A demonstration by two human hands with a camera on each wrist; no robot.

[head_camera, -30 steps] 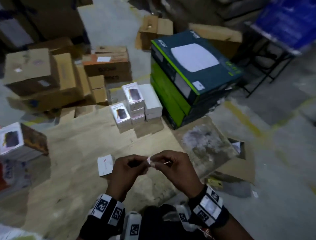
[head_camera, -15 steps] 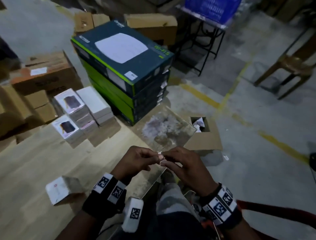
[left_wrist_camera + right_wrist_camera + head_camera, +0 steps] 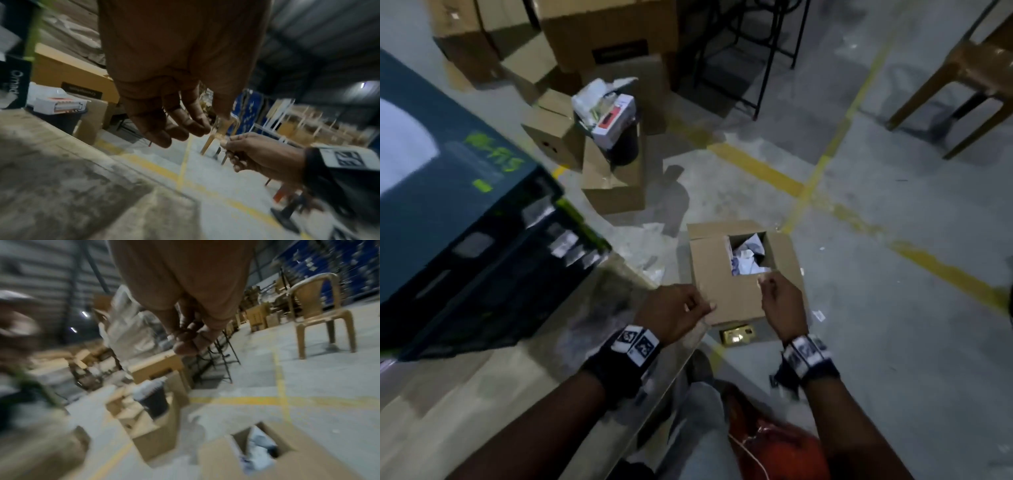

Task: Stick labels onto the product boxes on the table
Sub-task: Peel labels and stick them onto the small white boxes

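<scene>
Pale and small, a slip (image 3: 761,280) is pinched between the thumb and forefinger of the right hand (image 3: 784,305), whose other fingers are curled under. The same pinch is seen from the left wrist view, where the slip (image 3: 223,142) shows only as a blurred fleck, so whether it is a label or its backing cannot be told. The left hand (image 3: 674,315) is held apart from the right, at its 9 o'clock, with thumb tip and forefinger brought together. In the left wrist view its fingers (image 3: 164,128) are loosely curled, and whether anything is gripped cannot be told. Marked bands (image 3: 635,342) are worn on both wrists.

Both hands are held above a brown carton (image 3: 722,274) on the floor. Its top is partly open at 12 o'clock from the right hand, and crumpled white scraps (image 3: 748,255) are seen inside. A small gold object (image 3: 738,337) lies against the carton at 6 o'clock.

At 9 o'clock from the left hand, dark boxes (image 3: 465,212) with green print are stacked on the table (image 3: 448,421). At 11 o'clock, well apart, a black bin (image 3: 625,147) is set among cartons, with a white box (image 3: 613,120) on top. Yellow lines (image 3: 753,164) are painted across the grey floor, and a tan chair (image 3: 983,65) stands at 2 o'clock.
</scene>
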